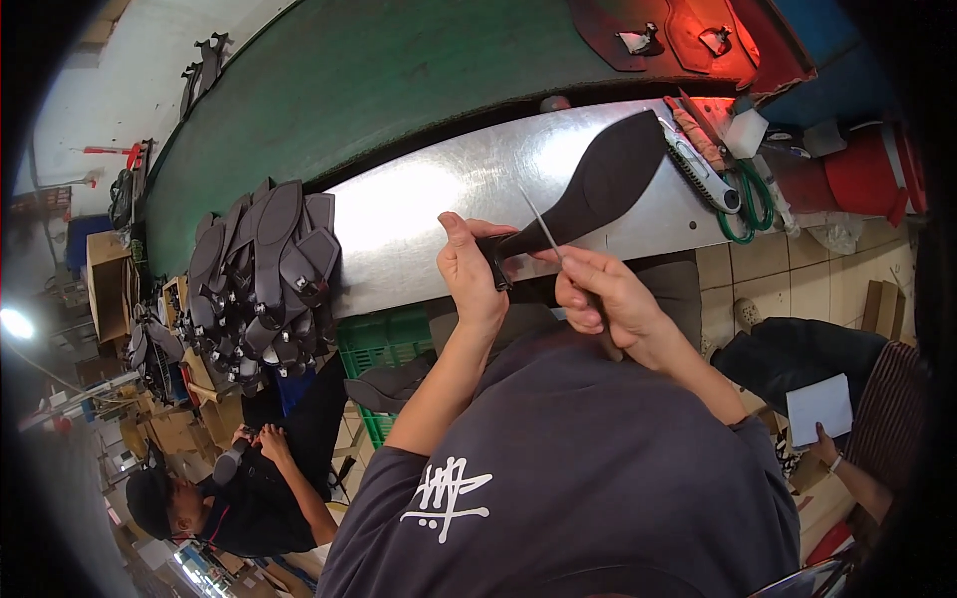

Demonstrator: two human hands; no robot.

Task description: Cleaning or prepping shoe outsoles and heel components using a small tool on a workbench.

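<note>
one black sole (608, 184), centre frame, long axis heel lower left to toe upper right | left hand (471, 274) closed on heel end | right hand (596, 294) pinching one thin blade (539, 221) | stack of soles (261, 269) left on metal bench (439, 214)

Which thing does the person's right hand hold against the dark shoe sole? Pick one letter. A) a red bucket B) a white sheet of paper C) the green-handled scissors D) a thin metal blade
D: the right hand pinches a thin metal blade that crosses the narrow end of the dark shoe sole, which the left hand grips; the green-handled scissors lie apart on the metal table.
</note>
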